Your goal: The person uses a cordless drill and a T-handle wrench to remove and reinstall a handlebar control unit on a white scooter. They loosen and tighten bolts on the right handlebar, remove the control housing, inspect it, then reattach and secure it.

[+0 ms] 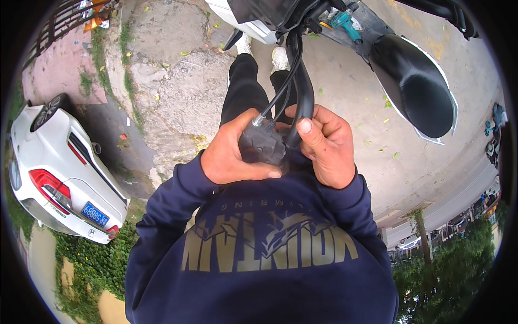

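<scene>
My left hand holds a black plastic control housing at the end of a scooter handlebar. Its thumb lies along the side nearest my body, and the fingers are partly hidden. Black cables run along the bar into the housing, one through a silver metal fitting. My right hand is wrapped around the black handlebar tube close to the housing, thumb on top and fingers behind. Where the tube meets the housing is partly covered.
The scooter's white and black front panel is ahead of me. A teal power drill lies on its footboard, before the black seat. A white car is parked at left, near a metal fence. Leaves dot the concrete ground.
</scene>
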`<state>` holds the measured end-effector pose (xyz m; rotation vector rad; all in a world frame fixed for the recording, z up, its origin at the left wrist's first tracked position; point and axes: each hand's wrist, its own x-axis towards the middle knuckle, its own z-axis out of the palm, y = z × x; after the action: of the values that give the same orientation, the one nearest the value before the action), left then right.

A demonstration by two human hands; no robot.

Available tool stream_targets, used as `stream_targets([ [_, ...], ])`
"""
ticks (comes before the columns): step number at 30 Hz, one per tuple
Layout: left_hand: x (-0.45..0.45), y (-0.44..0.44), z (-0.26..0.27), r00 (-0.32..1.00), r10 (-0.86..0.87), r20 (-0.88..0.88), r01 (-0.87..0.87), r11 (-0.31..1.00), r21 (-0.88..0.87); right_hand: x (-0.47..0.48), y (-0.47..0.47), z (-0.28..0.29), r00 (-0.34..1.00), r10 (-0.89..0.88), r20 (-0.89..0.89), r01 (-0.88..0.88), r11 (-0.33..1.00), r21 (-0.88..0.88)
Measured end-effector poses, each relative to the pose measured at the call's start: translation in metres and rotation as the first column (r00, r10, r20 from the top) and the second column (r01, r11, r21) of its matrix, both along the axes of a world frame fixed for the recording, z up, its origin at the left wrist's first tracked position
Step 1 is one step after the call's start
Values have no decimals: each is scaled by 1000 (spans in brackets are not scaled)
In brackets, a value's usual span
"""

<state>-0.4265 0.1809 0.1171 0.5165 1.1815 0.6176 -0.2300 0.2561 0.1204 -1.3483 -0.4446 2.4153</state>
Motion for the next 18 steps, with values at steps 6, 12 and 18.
stream_targets([
  [6, 0, -10, -11, 993, 86, 85, -87, 996, 6, 3, -7, -5, 998, 23, 60, -22, 1000, -2],
  [12, 2, -15, -19, 992, 77, 96, -87, 992, 96, 6, -8, -5, 993, 33, 110, -35, 999, 13],
  [18, -4, -8, -17, 997, 22, 72, -32, 991, 129, 5, -9, -3, 994, 14, 111, -16, 1000, 16],
])
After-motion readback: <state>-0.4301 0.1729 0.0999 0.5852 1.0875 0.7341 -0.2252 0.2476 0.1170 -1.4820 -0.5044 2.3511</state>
